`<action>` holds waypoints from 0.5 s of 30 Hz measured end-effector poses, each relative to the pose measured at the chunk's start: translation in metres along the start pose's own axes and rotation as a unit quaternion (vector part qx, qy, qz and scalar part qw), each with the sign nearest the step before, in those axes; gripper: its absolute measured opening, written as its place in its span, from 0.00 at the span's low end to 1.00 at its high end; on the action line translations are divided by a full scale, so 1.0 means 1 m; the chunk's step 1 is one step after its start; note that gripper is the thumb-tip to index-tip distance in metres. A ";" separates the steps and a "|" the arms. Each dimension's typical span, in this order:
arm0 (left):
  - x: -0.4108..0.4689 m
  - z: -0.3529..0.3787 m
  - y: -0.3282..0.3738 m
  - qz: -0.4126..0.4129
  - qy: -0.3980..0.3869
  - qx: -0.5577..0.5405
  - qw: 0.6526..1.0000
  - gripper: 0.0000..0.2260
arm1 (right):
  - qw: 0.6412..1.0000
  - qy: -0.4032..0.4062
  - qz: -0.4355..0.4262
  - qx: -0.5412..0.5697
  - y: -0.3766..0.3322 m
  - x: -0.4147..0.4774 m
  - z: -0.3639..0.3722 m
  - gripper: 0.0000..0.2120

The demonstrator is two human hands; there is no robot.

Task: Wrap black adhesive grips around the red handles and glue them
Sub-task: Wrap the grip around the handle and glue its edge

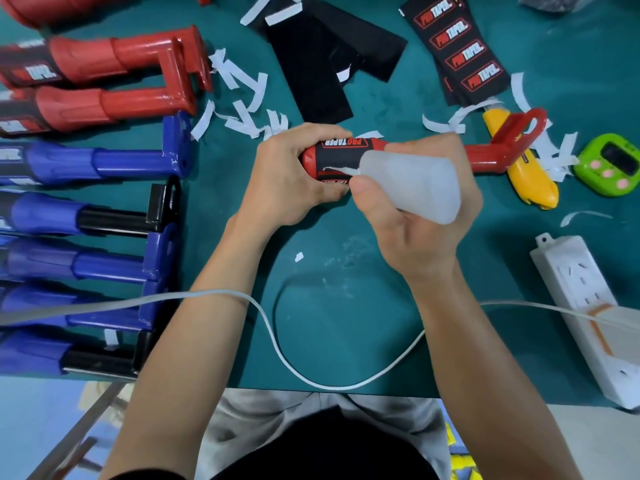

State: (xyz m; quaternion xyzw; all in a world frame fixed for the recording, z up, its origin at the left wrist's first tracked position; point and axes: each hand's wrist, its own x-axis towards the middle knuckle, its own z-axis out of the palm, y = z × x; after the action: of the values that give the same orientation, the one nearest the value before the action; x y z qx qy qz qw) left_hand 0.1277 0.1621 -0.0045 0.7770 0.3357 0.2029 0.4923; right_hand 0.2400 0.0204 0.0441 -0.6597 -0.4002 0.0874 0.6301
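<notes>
Left hand [294, 174] grips red handle [491, 157]; right hand [419, 216] holds glue bottle [412, 181] against it.

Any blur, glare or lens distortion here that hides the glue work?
Head view: wide-angle distortion fans the blue handles at left; soft glare on the upper-left red handles; the glue bottle and the wrapped handle are readable; bottom corners blurred.

I have only one view: a wide-angle camera on the person's head, facing forward and steeply down onto the flat teal-green table top [329, 323]. It sits close; the table's near edge crosses the bottom, the grey-clothed lap [263, 420] below it.
</notes>
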 end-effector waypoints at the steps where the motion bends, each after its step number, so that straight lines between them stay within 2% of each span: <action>1: -0.001 0.000 0.001 0.002 0.000 -0.004 1.000 0.24 | 1.000 -0.006 0.002 -0.002 0.000 -0.002 0.000 0.14; 6: -0.002 -0.001 0.007 0.001 -0.001 -0.011 1.000 0.22 | 1.000 -0.007 -0.011 0.009 -0.001 -0.007 0.002 0.15; 12: -0.002 -0.001 0.007 -0.012 -0.003 -0.010 1.000 0.23 | 0.998 -0.015 -0.027 0.056 0.005 -0.008 0.003 0.08; 15: -0.002 -0.001 0.007 -0.010 -0.003 -0.009 1.000 0.23 | 0.998 -0.018 -0.021 0.056 0.007 -0.008 0.004 0.09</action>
State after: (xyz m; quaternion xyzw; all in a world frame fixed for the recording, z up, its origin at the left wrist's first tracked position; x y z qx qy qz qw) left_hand 0.1278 0.1593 0.0028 0.7699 0.3403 0.1987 0.5020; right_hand 0.2348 0.0194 0.0338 -0.6128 -0.4196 0.1078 0.6610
